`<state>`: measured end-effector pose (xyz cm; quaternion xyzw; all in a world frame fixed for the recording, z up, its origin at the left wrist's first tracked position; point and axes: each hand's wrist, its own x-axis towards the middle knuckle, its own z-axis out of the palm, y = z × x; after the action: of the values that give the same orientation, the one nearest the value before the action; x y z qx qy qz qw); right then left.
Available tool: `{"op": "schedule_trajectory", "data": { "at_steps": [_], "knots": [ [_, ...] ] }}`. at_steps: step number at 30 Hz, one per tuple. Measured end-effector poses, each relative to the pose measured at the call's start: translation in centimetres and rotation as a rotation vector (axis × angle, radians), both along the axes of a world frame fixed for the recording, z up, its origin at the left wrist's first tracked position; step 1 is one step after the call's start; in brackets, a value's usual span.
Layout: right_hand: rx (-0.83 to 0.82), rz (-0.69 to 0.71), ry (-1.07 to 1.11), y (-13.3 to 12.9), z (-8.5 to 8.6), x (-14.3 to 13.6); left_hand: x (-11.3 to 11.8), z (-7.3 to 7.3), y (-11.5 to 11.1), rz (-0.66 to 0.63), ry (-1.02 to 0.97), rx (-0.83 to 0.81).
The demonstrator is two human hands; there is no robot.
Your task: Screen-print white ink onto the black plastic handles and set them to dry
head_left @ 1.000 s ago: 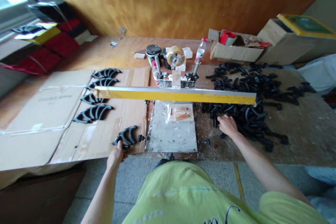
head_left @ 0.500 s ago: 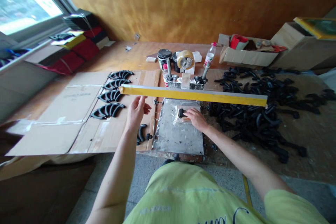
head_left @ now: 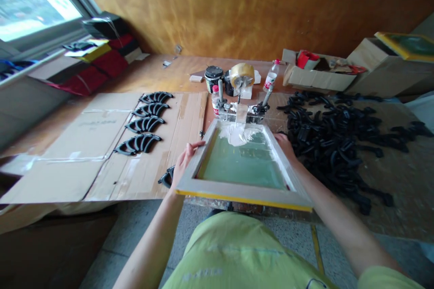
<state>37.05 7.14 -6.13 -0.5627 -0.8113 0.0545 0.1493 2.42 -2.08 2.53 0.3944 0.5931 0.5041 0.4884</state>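
A screen printing frame with a green mesh slopes down toward me over the work spot. White smeared material covers its far end, by the metal hinge clamp. My left hand grips the frame's left side, fingers along the rim. On the right side, my right hand holds the opposite rim, its fingers partly hidden. The base plate and the small black part on it are covered by the frame. Black curved parts lie beside my left wrist.
Rows of black curved parts lie on flattened cardboard at left. A heap of black parts is on the right. Behind the clamp stand a black-lidded tub, a tape roll and a bottle; an open carton is farther right.
The frame has swung down from its raised, edge-on position over the base plate. My right hand has left the small black part for the frame's right side; my left hand has moved to its left side.
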Motion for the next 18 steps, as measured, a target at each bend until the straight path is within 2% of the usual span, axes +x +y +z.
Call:
{"op": "schedule_trajectory", "data": {
  "at_steps": [2, 4, 6, 9, 11, 14, 18],
  "knots": [
    [0.096, -0.115, 0.065, 1.9, 1.7, 0.4, -0.7, -2.2, -1.4, -0.067, 0.021, -0.133],
    [0.216, -0.12, 0.143, 3.8, 3.4, -1.6, -1.0, -5.0, -2.1, -0.124, -0.013, -0.198],
    [0.27, -0.002, 0.139, 5.5, 4.7, -5.0, -1.0, -8.1, -2.3, -0.142, -0.038, -0.216],
    [0.136, 0.145, -0.005, 7.0, 5.0, -9.7, -0.8, -11.5, -2.2, -0.118, -0.001, -0.226],
    [0.016, 0.162, -0.107, 6.7, 4.2, -11.4, -0.7, -12.5, -2.2, -0.107, 0.022, -0.222],
    [-0.021, 0.228, -0.181, 4.3, 2.9, -11.3, -0.6, -12.5, -2.2, -0.098, 0.022, -0.233],
    [0.007, 0.571, -0.155, 0.6, 2.6, -9.1, -0.5, -11.9, -2.3, -0.087, -0.017, -0.265]
  ]
}}
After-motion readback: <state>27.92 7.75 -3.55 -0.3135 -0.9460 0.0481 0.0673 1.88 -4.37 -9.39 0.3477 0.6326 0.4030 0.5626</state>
